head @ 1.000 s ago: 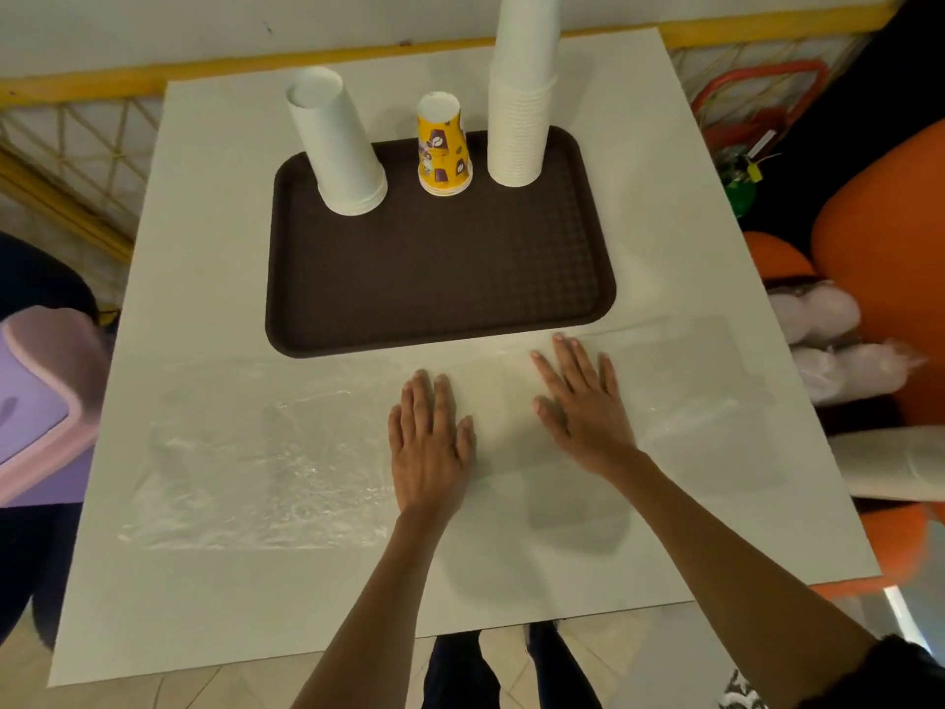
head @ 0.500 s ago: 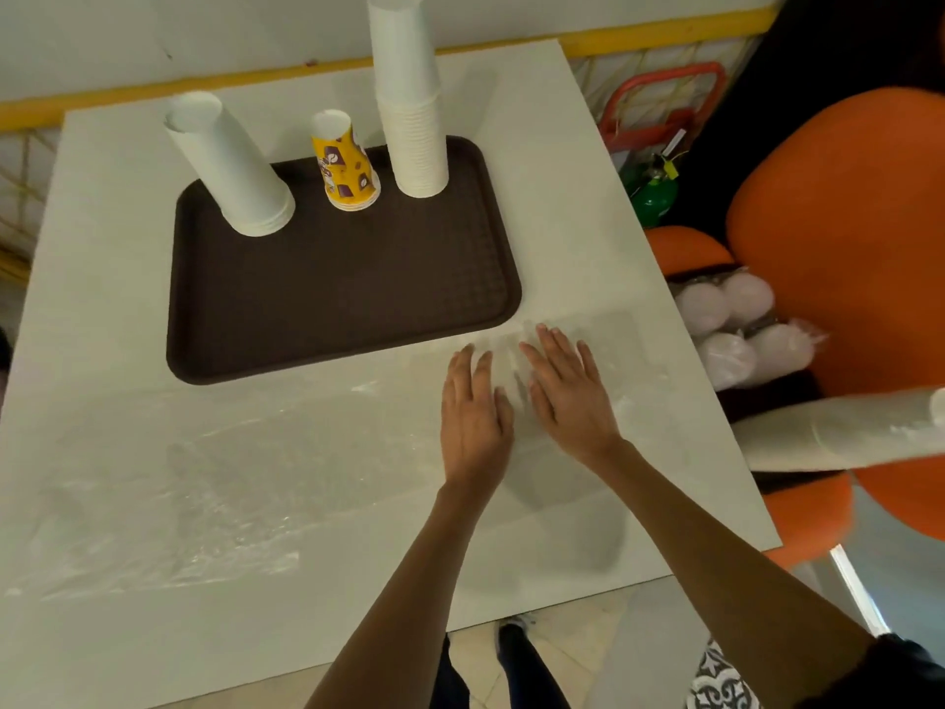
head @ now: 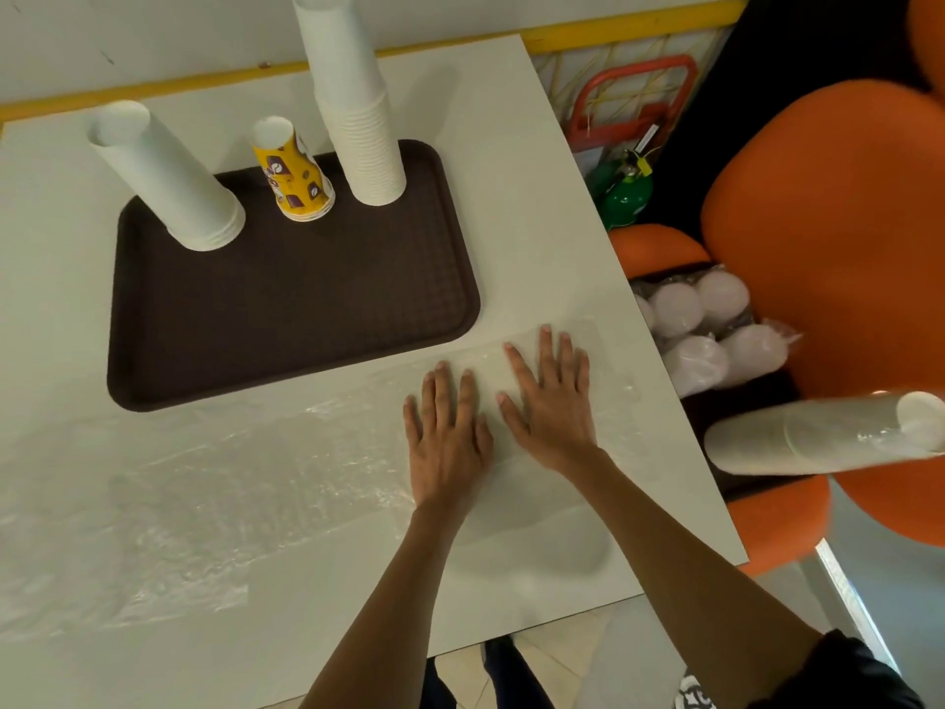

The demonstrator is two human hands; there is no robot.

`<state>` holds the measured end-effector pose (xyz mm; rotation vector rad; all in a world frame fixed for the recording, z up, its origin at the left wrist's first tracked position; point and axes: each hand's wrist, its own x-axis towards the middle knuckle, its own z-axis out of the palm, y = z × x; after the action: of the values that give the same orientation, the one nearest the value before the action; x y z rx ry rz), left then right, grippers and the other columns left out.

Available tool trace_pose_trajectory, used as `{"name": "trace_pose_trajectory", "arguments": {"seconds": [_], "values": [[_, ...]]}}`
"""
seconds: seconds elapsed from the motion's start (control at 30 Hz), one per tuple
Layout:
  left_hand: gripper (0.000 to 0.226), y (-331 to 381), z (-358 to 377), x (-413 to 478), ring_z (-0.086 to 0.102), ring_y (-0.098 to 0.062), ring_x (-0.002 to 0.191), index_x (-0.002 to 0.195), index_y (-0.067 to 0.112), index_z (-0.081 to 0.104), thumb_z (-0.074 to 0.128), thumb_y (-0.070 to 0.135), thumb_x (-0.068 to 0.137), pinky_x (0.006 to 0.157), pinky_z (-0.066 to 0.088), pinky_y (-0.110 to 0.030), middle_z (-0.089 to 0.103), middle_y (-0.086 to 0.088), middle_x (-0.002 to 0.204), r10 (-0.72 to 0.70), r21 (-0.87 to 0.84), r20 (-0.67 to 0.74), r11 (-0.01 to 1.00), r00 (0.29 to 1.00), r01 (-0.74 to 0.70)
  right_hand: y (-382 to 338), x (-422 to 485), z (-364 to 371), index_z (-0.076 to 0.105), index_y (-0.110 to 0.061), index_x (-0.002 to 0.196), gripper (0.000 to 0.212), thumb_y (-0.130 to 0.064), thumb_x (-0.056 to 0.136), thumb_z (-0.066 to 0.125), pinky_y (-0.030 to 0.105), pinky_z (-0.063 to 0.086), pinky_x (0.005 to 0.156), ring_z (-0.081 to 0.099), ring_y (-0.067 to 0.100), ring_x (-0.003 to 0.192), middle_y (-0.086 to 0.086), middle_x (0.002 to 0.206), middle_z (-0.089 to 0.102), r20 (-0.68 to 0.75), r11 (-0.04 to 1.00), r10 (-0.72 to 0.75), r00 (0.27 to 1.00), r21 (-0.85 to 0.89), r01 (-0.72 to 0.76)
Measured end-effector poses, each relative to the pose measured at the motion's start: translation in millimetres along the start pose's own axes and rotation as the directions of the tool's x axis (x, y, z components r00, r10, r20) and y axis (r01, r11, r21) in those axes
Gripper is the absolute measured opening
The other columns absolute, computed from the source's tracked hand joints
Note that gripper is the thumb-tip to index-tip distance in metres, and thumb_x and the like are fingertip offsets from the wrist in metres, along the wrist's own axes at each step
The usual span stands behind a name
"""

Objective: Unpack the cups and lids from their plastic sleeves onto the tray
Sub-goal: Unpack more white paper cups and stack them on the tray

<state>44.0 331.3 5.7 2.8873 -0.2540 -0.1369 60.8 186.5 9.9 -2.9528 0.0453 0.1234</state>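
Observation:
A dark brown tray [head: 286,319] lies on the white table [head: 537,197]. On its far side stand a short stack of white cups [head: 174,186], a small stack of yellow printed cups [head: 296,176] and a tall stack of white cups [head: 358,110], all upside down. An empty clear plastic sleeve [head: 215,483] lies flat along the table in front of the tray. My left hand [head: 445,437] and my right hand [head: 549,401] press flat on the sleeve's right end, fingers straight, side by side.
To the right stands an orange chair [head: 838,237]. On its seat lie wrapped packs of white lids [head: 705,330] and a sleeved stack of white cups [head: 818,437] on its side. A red cart frame [head: 634,94] and a green bottle [head: 626,197] stand beyond the table's right edge.
Both hands have slid to the right along the flat sleeve and come closer together. The view has swung right, so the chair with the wrapped packs shows more.

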Motion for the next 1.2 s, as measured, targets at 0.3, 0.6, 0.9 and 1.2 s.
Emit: {"name": "trace_pose_trajectory", "arguments": {"seconds": [0.3, 0.6, 0.9, 1.2], "values": [[0.054, -3, -35, 4, 0.001, -0.024, 0.148, 0.150, 0.019, 0.022, 0.033, 0.020, 0.097, 0.118, -0.003, -0.040, 0.006, -0.008, 0.160, 0.022, -0.150, 0.124, 0.989, 0.992, -0.003, -7, 1, -20, 0.052, -0.018, 0.135, 0.067, -0.055, 0.097, 0.011, 0.058, 0.019, 0.106, 0.038, 0.044, 0.132, 0.024, 0.145, 0.039, 0.023, 0.998, 0.027, 0.999, 0.062, -0.029], [0.043, 12, -79, 4, 0.044, -0.025, 0.128, 0.139, 0.013, 0.043, 0.048, 0.013, 0.096, 0.106, 0.037, -0.034, 0.046, -0.008, 0.141, 0.061, -0.302, 0.061, 0.953, 0.996, -0.040, -6, -23, -54, 0.067, -0.008, 0.113, 0.054, -0.039, 0.092, 0.028, 0.053, 0.040, 0.101, 0.058, 0.035, 0.114, 0.015, 0.119, 0.064, -0.106, 0.931, 0.093, 0.990, 0.362, -0.048], [0.046, 69, -113, 8, 0.051, -0.025, 0.120, 0.143, 0.014, 0.035, 0.045, 0.020, 0.098, 0.097, 0.045, -0.035, 0.042, -0.008, 0.141, 0.288, -0.305, 0.154, 0.924, 0.945, -0.232, 19, -61, -111, 0.061, -0.010, 0.119, 0.029, -0.022, 0.099, 0.043, 0.033, 0.051, 0.081, 0.065, 0.025, 0.094, 0.009, 0.109, 0.069, -0.142, 0.828, 0.294, 0.945, 0.532, -0.177], [0.039, 149, -105, -32, 0.056, -0.027, 0.112, 0.136, 0.012, 0.043, 0.047, 0.018, 0.098, 0.091, 0.047, -0.037, 0.051, -0.011, 0.132, 0.470, -0.400, 0.239, 0.845, 0.850, -0.355, 72, -143, -125, 0.062, -0.003, 0.104, 0.029, -0.021, 0.100, 0.041, 0.036, 0.045, 0.056, 0.058, 0.027, 0.068, 0.013, 0.090, 0.069, -0.091, 0.672, 0.543, 0.835, 0.643, -0.367]]}}
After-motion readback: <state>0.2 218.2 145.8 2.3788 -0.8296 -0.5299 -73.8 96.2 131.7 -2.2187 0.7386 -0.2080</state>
